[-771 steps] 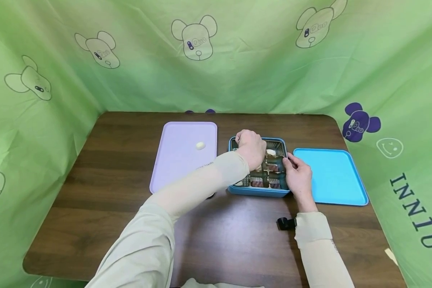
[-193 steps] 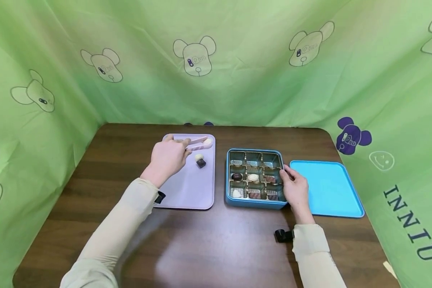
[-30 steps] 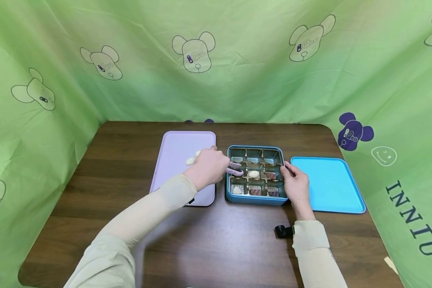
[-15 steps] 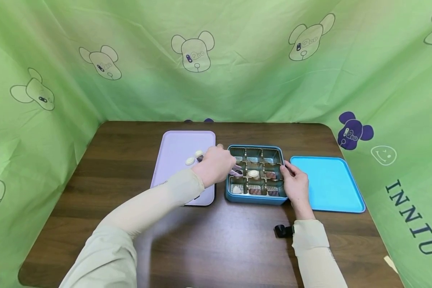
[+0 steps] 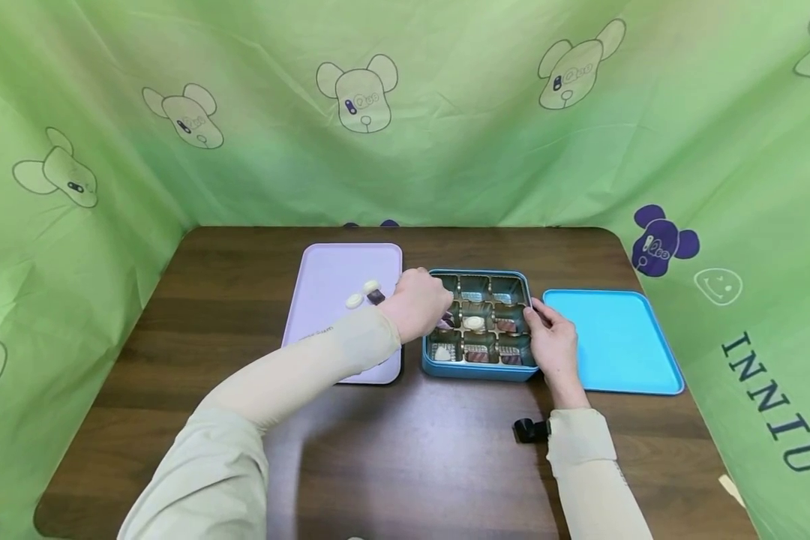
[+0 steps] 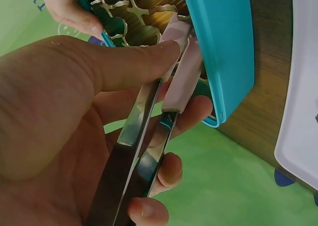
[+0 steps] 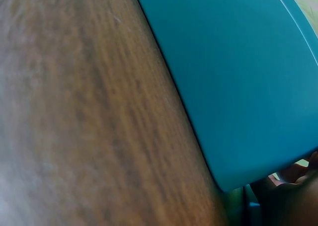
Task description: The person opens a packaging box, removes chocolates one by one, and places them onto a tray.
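Observation:
My left hand is over the left side of the blue box and pinches metal tongs with pink tips. The tongs reach down into the left compartment of the middle row, where a dark chocolate partly shows; whether they grip it I cannot tell. A white oval chocolate lies in the central compartment and a brown one right of it. The front row holds a white piece and two dark ones. My right hand holds the box's right wall, thumb at the rim.
Left of the box lies a lilac tray with two white chocolates and a dark square one. A flat bright blue tray or lid is at the right. Green curtain surrounds the wooden table.
Seconds ago the tongs held a white chocolate over the lilac tray; it now lies there. Over the last second my left hand has shifted right, farther over the box. My right hand stays put.

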The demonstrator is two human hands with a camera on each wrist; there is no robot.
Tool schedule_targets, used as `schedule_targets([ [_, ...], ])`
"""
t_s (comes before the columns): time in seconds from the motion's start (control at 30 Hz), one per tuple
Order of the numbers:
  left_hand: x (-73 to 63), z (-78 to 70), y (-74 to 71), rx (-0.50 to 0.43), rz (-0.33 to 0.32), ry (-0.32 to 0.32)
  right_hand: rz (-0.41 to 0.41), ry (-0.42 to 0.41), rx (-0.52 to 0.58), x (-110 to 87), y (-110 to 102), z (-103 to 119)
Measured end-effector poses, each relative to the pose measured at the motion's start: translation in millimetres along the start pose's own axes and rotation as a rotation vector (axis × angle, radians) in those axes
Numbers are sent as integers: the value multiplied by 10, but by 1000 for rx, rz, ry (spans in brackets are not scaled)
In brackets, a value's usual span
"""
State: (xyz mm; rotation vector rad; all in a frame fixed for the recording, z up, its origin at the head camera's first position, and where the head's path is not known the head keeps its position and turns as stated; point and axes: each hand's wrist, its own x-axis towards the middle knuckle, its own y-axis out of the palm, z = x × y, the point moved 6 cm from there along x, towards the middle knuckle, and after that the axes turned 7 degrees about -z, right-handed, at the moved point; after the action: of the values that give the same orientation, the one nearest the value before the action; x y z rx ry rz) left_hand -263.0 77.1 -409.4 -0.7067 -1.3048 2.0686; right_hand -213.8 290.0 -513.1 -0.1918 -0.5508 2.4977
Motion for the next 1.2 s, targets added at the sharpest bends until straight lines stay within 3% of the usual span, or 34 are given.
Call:
schedule_targets([
  [0.23,68,-23,-35,14,39,-5,2,-2,-6,7,-15,-1],
  [0.5,145,22,17,-66,91,-41,2,-1,-4,6,-8,-2],
  [1.2,88,62,21,-114,-17,-17,-2,10,0,5,10,-18],
])
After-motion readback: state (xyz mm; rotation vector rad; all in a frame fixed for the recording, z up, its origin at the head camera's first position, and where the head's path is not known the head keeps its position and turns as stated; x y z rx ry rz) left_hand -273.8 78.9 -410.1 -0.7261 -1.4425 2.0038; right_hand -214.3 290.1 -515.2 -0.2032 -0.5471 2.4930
